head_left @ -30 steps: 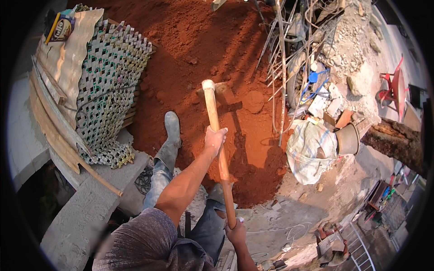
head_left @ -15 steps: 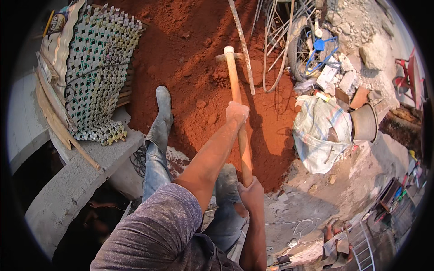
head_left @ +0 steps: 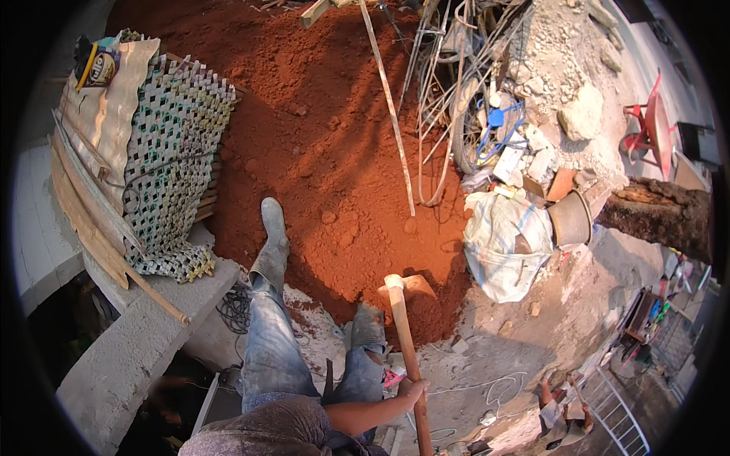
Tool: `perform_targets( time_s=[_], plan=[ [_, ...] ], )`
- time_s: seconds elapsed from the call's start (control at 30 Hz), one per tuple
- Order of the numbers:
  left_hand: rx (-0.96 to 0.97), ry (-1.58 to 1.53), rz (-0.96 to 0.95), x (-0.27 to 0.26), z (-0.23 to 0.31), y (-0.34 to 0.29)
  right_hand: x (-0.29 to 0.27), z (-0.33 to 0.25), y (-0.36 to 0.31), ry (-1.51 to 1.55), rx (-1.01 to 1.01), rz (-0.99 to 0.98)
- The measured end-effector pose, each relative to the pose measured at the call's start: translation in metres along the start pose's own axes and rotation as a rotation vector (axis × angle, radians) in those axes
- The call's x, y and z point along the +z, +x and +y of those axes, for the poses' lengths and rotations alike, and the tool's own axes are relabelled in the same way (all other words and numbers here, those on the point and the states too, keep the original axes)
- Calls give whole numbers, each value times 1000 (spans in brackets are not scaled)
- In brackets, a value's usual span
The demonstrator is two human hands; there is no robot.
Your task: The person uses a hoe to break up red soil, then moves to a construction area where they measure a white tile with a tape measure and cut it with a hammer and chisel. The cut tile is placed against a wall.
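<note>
Guiding that hoe [head_left: 406, 334] well mostly comes down to foot clearance, imo. Your left hand [head_left: 411, 390] is wrapped around the handle down at half past 5; your right hand's out of view, so can't tell what it's gripping. The hoe's head is around 5 o'clock, near your right boot [head_left: 368, 328], by the red soil's [head_left: 304, 163] near edge. I'd angle the blade away from those toes and mind the pole [head_left: 387, 106] at 12.

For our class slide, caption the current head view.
Left hand holding a wooden-handled hoe, with red soil ahead and a pale sack at right.
</note>
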State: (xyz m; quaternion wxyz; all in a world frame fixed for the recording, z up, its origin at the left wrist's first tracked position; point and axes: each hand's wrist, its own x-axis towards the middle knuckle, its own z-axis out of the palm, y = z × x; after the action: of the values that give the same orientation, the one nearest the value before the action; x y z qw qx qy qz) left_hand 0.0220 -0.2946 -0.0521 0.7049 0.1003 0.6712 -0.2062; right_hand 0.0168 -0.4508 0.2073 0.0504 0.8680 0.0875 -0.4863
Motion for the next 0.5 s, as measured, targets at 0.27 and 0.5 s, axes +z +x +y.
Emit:
perform_targets(
  time_s=[0.27,0.5],
  plan=[
    [649,239,303,-102,440,81,90,-317,287,580,-234,-37],
    [881,622,472,-123,803,71,-46,-653,471,772,-334,-116]
  ],
)
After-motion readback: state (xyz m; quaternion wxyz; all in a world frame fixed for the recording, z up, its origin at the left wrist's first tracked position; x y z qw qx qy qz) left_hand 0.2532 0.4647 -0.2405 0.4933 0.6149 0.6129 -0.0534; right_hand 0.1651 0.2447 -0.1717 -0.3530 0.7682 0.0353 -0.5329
